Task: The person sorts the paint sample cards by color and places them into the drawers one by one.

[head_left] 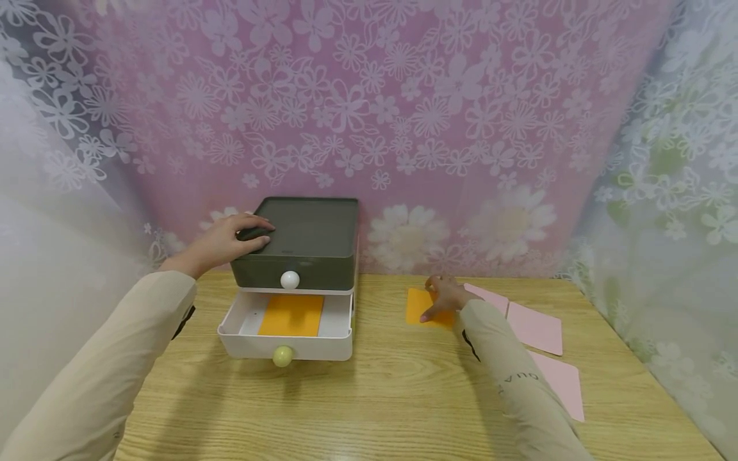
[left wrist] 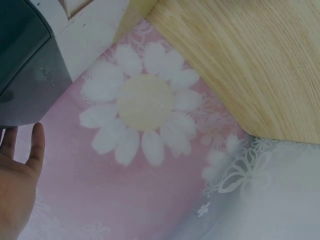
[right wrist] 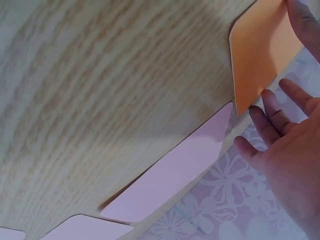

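My left hand [head_left: 233, 235] rests on the left edge of the dark green top of a small drawer box [head_left: 311, 224]. In the left wrist view, fingertips of the left hand [left wrist: 17, 175] touch the box's corner. The lower white drawer [head_left: 242, 346], with a yellow-green knob, is pulled out, and an orange card [head_left: 294, 314] lies in it. To the right, my right hand [head_left: 446, 298] reaches over another orange card [head_left: 416, 306] on the table. Its thumb and fingers are spread at opposite edges of that card [right wrist: 262, 50], which appears flat.
Several pink cards lie on the wooden table [head_left: 380, 397] at the right, among them one pink card [head_left: 536, 328] and a nearer one [head_left: 562, 384]. The upper drawer, with a white knob [head_left: 290, 280], is closed. A flowered pink curtain [head_left: 375, 128] hangs behind the table.
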A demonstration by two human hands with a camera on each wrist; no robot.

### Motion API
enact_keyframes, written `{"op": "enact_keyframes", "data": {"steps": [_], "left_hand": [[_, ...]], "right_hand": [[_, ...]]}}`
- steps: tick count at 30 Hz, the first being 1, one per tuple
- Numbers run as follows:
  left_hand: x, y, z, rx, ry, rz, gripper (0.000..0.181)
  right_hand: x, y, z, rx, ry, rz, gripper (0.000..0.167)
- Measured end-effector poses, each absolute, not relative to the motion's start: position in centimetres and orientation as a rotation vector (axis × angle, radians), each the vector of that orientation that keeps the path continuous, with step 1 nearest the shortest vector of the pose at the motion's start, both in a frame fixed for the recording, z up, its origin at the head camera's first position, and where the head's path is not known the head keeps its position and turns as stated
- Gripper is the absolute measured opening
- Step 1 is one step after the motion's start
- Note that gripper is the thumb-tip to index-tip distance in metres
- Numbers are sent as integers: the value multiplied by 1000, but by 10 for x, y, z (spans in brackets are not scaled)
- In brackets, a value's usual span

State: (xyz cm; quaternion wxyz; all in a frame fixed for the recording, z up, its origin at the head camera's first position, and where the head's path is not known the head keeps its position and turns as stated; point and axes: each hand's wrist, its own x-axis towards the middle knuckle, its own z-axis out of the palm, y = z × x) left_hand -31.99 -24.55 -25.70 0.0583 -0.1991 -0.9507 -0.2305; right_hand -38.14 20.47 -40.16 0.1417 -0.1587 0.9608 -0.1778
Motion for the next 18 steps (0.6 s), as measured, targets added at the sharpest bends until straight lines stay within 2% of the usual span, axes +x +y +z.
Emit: {"op": "enact_keyframes", "data": {"steps": [10,12,18], "left_hand": [[-318,-245,-257,-601,-2885,-684,41],[-319,-245,-257,-603,-2885,-685,41],[-319,-246,-257,-612,-2882,-692,42]], "right_hand": [[-381,205,-399,-444,2804,-458,85],[-381,206,-398,-471,2806,-476,78],[-380,215,-386,-690,2765,-605,42]]}}
